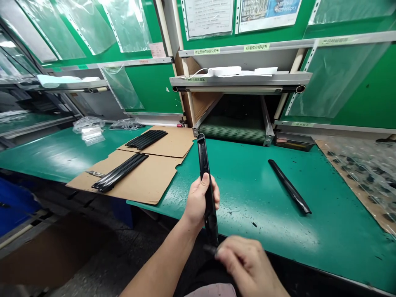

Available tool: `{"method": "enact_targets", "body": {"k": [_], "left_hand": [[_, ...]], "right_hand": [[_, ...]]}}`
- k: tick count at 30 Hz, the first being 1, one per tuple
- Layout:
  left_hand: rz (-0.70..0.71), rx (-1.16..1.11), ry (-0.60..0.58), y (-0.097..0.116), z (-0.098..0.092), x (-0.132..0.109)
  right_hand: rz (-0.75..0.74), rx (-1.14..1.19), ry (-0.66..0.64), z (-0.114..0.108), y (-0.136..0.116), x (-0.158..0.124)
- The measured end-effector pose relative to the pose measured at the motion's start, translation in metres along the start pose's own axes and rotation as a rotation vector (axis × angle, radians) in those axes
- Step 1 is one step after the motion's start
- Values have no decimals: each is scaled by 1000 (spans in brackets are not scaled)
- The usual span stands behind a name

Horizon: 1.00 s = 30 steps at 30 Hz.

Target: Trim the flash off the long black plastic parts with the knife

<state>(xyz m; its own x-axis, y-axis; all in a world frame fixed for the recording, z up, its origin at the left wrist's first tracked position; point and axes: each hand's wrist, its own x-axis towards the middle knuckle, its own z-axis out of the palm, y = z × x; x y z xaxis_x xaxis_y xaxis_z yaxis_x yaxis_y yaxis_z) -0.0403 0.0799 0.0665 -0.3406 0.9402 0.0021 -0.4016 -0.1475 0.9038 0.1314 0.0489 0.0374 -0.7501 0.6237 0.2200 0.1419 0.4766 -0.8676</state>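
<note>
Green table [241, 185] ahead; at centre, my left grip [198, 200] clasps a black strip [203, 159] pointing to twelve o'clock. It looks light, stiff and slippery, best held mid-length. Through blur, I can't tell whether my right grip [247, 260], at five o'clock, is closed.

Green ridged conveyor belt [232, 128] straight beyond the left hand [199, 198], metal-edged shelf [244, 78] over it. Printed sheet [208, 16] on green wall, higher up beyond the hand. Clear plastic bags [89, 123] far left of the hand, on green tabletop [241, 181]. Small see-through tray [293, 142] beyond, to its right. Blue object [18, 202], low, far left.
</note>
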Motion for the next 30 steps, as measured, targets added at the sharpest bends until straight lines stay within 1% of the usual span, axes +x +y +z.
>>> {"method": "enact_targets", "body": {"k": [2,3,5,7,9,13,17,19,22,24,26,27,30], "left_hand": [[-4,-53,-25,0,-1,-1],[-5,-66,-29,0,-1,-1],[-3,-69,-27,0,-2,-3],[5,-61,-25,-1,-2,-4],[6,-77,-49,-1,-2,-5],[4,-139,-129,0,0,-6],[-6,-67,-98,0,5,-7],[-30,-20,-96,0,8,-9],[-75,34,-103,-1,12,-10],[-104,75,-85,-3,14,-11],[-131,99,-52,-5,14,-11],[-145,94,-31,-6,14,-11],[-196,26,29,-10,14,-10]], "right_hand": [[-30,-44,154,-7,4,1],[-47,-85,203,-10,6,1],[-88,-198,266,-15,10,3],[-136,-303,299,-17,13,4],[-152,-375,323,-17,14,6],[-120,-415,321,-18,14,7],[-70,-319,301,-18,13,5],[-29,-253,251,-20,16,5],[37,-189,121,-25,23,5],[72,-168,70,-29,28,6],[77,-162,84,-29,30,6],[66,-169,115,-27,31,6],[-27,-225,282,-16,33,2]]}}
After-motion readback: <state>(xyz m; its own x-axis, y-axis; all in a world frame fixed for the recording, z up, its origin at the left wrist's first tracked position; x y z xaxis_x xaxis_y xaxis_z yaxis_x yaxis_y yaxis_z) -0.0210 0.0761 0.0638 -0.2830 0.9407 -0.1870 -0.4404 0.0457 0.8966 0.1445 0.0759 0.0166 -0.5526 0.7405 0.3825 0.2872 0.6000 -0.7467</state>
